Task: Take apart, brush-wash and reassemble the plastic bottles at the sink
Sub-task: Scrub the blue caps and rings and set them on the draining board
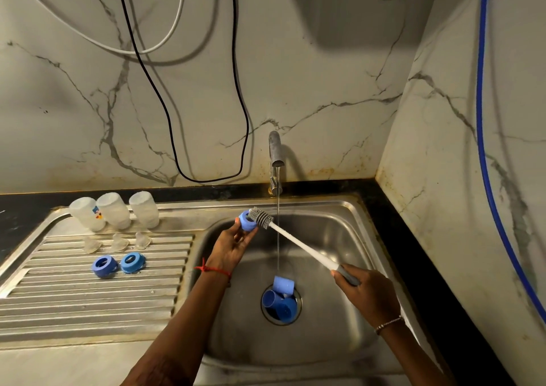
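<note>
Steel sink (339,238), far-right counter corner: a person's left hand (233,249) pinches a blue plastic ring (247,221) between thumb and fingertips, holding it above the basin's far-left edge. The right hand (366,291), fingers curled round the grey grip, holds a long brush (301,246) whose white shaft slants up and left. Its grey, nubbed cylindrical head lies against the ring's right side. A thin stream of water (278,208) falls from the dull metal tap (276,161) just right of the brush head and runs down to the drain, where smooth blue caps (279,300) lie piled. On the ribbed drainboard (88,297) to the left, three frosted translucent bottles (113,209) stand mouth-down in a row at the far edge. Three clear domed teats (119,242) sit just nearer than the bottles, and two more blue rings (105,266) rest side by side nearer again. A red thread (212,269) circles the left wrist and a beaded bracelet (388,323) the right. Black and white cables (165,99) loop across the veined marble wall (325,75), and a blue hose (480,119) hangs down the right side.
</note>
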